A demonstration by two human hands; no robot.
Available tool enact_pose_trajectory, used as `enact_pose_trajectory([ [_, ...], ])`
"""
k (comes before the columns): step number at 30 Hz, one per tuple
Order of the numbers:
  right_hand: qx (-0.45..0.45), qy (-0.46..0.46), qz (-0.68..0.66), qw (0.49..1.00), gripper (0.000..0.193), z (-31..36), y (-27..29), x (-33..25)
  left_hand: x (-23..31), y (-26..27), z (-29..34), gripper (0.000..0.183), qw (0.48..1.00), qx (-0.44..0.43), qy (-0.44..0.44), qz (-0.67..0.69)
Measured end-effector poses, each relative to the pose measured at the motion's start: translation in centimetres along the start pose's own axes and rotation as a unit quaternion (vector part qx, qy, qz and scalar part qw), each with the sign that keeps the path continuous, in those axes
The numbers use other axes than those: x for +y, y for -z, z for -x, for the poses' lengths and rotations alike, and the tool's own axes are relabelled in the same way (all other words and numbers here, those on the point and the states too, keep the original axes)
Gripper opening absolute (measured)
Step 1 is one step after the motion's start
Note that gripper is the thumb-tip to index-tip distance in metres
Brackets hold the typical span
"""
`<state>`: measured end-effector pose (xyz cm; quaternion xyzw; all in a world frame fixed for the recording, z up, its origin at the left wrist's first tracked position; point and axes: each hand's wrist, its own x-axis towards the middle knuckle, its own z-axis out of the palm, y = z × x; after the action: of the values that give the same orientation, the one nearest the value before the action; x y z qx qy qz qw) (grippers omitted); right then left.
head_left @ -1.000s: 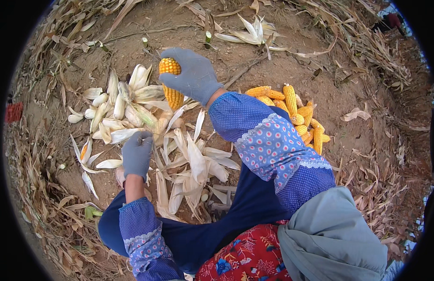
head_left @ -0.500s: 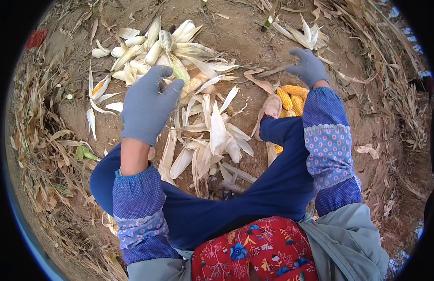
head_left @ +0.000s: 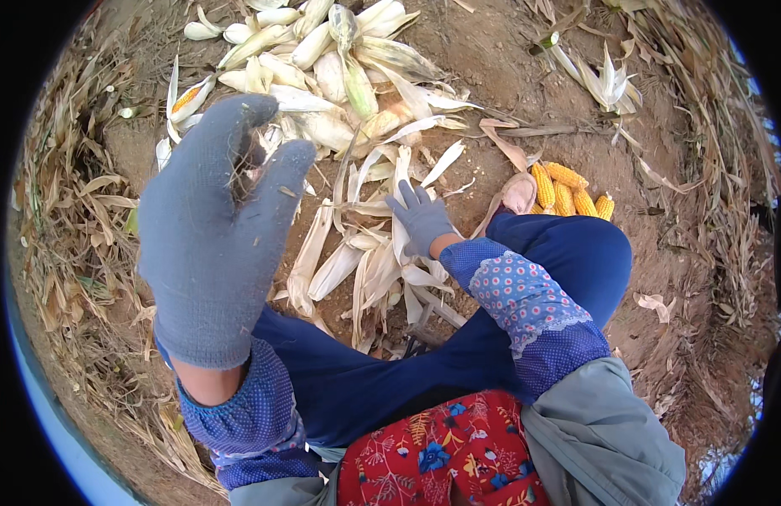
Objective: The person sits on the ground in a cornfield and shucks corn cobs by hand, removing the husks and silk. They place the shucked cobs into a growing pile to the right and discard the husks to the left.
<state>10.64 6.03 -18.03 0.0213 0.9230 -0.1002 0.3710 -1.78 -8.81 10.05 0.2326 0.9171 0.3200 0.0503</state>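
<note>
I see my left hand [head_left: 213, 244] in a grey knitted glove raised close to the camera, its grip released, fingers spread, holding nothing. Behind it, on the brown dirt ground [head_left: 492, 76], lies the heap of pale unhusked corn ears [head_left: 323, 59]. My right hand [head_left: 420, 218], also in a grey glove, rests low on the scattered pale dry husks [head_left: 357, 261] just before my knee; its grip looks loose and flat, grasping nothing as far as I can tell. The small pile of yellow husked cobs [head_left: 568, 192] lies beside my blue trouser leg [head_left: 568, 253].
</note>
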Motion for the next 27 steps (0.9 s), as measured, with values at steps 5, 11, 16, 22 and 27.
enact_pose_trajectory([
  [5,0.018,-0.047,-0.02,0.999,0.101,-5.6,-0.3,1.4,0.0,0.4,0.0,0.032,0.999,-0.008,0.01,0.038],
  [11,-0.012,-0.005,0.011,1.0,0.105,-10.5,0.5,0.4,0.2,1.6,0.4,0.043,0.995,-0.008,0.095,0.0],
  [16,-0.058,0.028,0.002,0.998,0.1,-12.8,-0.3,0.7,-1.6,1.4,0.8,0.049,0.994,0.001,0.101,-0.033],
  [22,-0.011,0.001,-0.128,0.992,0.04,-10.0,-3.8,-2.5,-1.0,1.9,0.8,0.053,0.993,-0.039,0.104,-0.048],
  [27,-0.026,0.068,-0.226,0.971,0.031,-7.0,-5.1,-10.9,-0.9,2.1,1.2,0.054,0.995,-0.043,0.09,-0.021],
])
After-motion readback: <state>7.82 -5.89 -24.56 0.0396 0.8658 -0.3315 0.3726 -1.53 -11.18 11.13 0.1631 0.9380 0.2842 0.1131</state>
